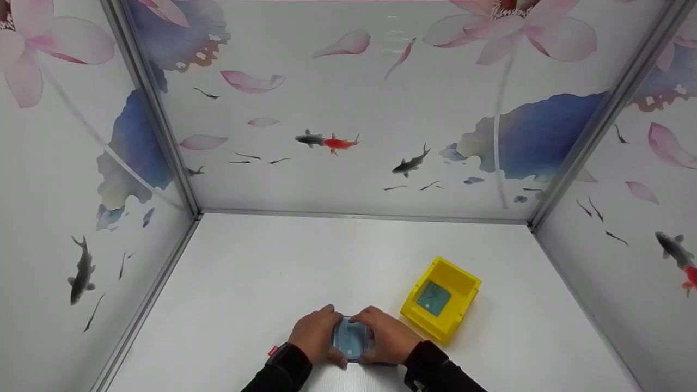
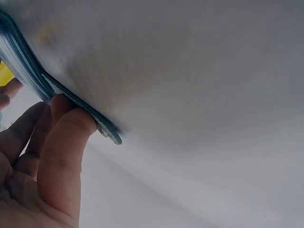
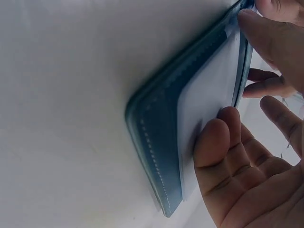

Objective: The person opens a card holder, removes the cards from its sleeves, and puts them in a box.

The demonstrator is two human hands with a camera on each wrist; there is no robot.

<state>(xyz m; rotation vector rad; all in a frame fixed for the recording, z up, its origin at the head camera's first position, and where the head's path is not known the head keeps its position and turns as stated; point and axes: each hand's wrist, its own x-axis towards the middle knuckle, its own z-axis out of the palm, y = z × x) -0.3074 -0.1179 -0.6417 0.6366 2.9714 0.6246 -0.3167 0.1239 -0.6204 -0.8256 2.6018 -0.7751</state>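
Observation:
In the head view a teal card holder (image 1: 350, 340) lies low on the white table, between both hands. My left hand (image 1: 316, 333) grips its left side. In the left wrist view the thumb and fingers pinch the stitched cover (image 2: 107, 127) by its edge, near a small metal snap. My right hand (image 1: 393, 336) is at the right side. Seen from the right wrist, its thumb and fingers pinch the pale plastic sleeves (image 3: 209, 90), which stand apart from the teal cover (image 3: 154, 128) with its white stitching.
A yellow plastic bin (image 1: 456, 305) stands on the table (image 1: 272, 256), just beyond the right hand. Inside it lies a flat teal piece (image 1: 434, 298). White panels printed with lotus and fish (image 1: 340, 142) wall in the table at the back and both sides.

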